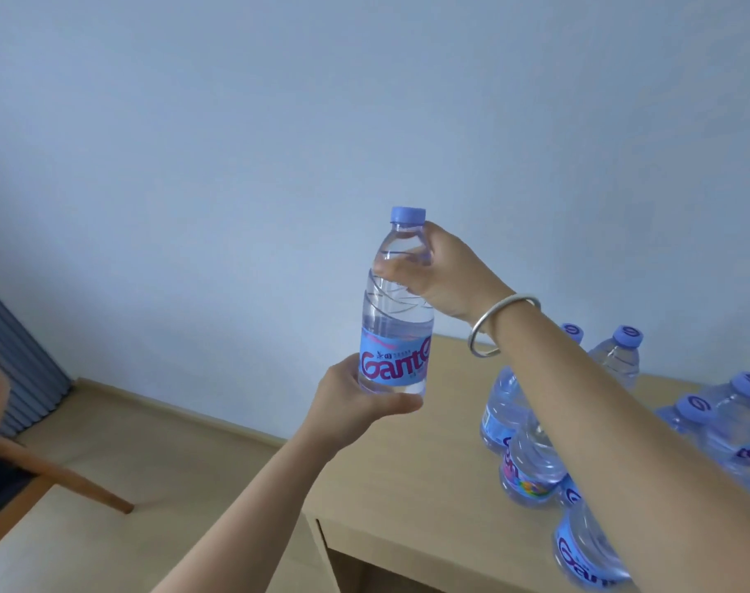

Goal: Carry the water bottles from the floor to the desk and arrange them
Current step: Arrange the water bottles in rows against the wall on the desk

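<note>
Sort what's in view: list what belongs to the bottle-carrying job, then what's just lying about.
Job:
held water bottle, upright, gripped by left hand at its base and right hand near its neck
bottles on the desk
desk

Lying about:
wooden chair leg
silver bangle

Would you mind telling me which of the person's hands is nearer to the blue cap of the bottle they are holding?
Right. The right hand grips the held bottle at its shoulder, just below the blue cap. The left hand holds the bottle's base, far below the cap.
</note>
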A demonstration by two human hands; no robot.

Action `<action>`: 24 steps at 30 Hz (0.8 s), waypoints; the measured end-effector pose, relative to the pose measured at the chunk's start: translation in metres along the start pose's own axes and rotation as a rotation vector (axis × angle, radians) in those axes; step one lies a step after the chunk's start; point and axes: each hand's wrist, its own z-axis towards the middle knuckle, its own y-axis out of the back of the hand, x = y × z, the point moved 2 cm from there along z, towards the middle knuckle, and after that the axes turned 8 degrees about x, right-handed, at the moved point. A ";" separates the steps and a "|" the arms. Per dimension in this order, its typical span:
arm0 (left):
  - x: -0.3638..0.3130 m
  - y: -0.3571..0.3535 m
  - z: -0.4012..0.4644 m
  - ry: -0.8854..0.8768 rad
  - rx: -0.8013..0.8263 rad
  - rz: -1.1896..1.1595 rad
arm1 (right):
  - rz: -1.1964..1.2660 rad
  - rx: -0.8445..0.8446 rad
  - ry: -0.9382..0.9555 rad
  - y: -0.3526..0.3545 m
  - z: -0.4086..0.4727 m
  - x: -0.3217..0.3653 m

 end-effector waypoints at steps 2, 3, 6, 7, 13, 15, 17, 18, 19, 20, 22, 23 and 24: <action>0.009 0.000 0.014 0.010 0.042 0.011 | -0.011 -0.020 -0.010 0.001 0.007 -0.013; 0.014 0.000 0.021 0.015 0.048 0.031 | 0.000 -0.027 -0.017 0.000 0.010 -0.020; 0.033 0.003 0.040 0.056 -0.033 0.114 | -0.005 -0.034 -0.056 -0.006 0.019 -0.043; 0.041 0.004 0.047 0.078 -0.057 0.132 | 0.007 -0.024 -0.074 -0.009 0.023 -0.051; 0.091 0.005 0.089 0.183 0.028 0.101 | 0.012 0.021 -0.205 -0.023 0.050 -0.103; 0.105 0.010 0.108 0.202 0.048 0.120 | 0.035 0.007 -0.252 -0.026 0.061 -0.119; 0.117 0.016 0.131 0.213 0.085 0.133 | 0.056 -0.020 -0.300 -0.026 0.075 -0.132; 0.123 0.019 0.142 0.222 0.105 0.134 | 0.050 -0.028 -0.321 -0.027 0.083 -0.139; 0.128 0.021 0.153 0.232 0.123 0.136 | 0.038 -0.036 -0.340 -0.028 0.090 -0.145; 0.133 0.024 0.164 0.241 0.140 0.139 | 0.023 -0.048 -0.355 -0.029 0.098 -0.151; 0.145 0.028 0.183 0.248 0.172 0.141 | 0.008 -0.078 -0.380 -0.034 0.112 -0.163; 0.151 0.029 0.193 0.245 0.187 0.140 | 0.008 -0.098 -0.395 -0.035 0.119 -0.170; 0.157 0.031 0.202 0.241 0.203 0.142 | 0.006 -0.118 -0.412 -0.035 0.125 -0.176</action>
